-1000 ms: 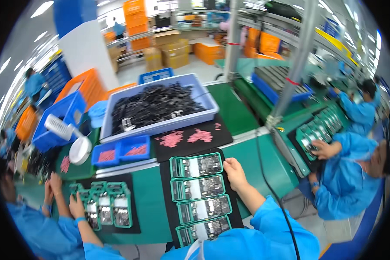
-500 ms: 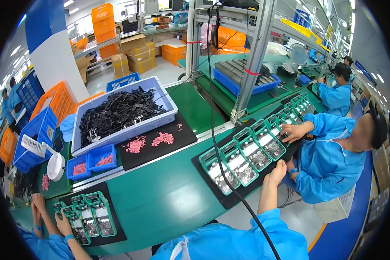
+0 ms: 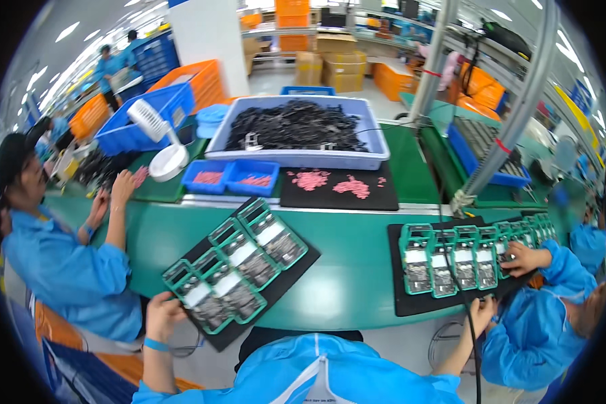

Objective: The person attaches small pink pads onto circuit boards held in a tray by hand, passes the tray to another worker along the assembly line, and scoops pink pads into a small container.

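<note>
The green bench (image 3: pixel 357 269) runs across in front of me, carrying two black trays: one (image 3: pixel 249 283) lies skewed at my 11 o'clock, its long axis running from 7 towards 1 o'clock with green fixtures (image 3: pixel 239 266) in a row along it, the other (image 3: pixel 451 296) sits at my 2 o'clock, its long axis across, a co-worker's hand (image 3: pixel 522 259) resting on its far end. My left hand (image 3: pixel 163 316) is clenched on the near corner of the skewed tray, at the bench's front edge, so it is the nearer one. My right hand (image 3: pixel 481 313) touches the other tray's near edge beside a hanging black cable (image 3: pixel 461 296), though whether it grips I cannot tell; bare belt lies between the trays.
</note>
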The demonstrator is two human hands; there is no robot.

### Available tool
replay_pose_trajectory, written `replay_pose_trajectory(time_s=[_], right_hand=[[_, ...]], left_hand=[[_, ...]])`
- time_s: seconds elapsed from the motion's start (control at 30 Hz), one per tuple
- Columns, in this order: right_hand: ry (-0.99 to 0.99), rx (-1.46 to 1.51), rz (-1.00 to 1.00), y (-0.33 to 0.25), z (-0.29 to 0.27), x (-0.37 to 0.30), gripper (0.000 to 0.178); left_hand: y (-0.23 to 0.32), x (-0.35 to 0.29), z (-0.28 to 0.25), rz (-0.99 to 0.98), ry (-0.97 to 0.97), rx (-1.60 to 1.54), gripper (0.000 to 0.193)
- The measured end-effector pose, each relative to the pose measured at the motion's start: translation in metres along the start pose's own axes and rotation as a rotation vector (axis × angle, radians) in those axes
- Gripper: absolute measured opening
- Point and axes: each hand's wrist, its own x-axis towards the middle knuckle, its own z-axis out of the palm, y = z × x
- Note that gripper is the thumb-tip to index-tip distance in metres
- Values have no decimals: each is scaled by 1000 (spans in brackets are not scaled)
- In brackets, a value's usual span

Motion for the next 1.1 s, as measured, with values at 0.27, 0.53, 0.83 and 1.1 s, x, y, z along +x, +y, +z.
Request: replay_pose_trajectory(time_s=[0.27,0.53,0.83,1.1], right_hand=[[58,280,-110,-173,-12,-7,16],[-299,834,-298,-280,-4,-26,20],[-503,2196,-766,-445,-101,8,51],[-956,2785,-753,-464,-133,31,31]], left_hand=[[-82,-78,62,-511,-662,-499,38],[-75,-127,94,-700,-734,-330,27],[-63,-119,120,-826,-674,-111,25],[-74,-111,119,-606,-777,-152,32]])
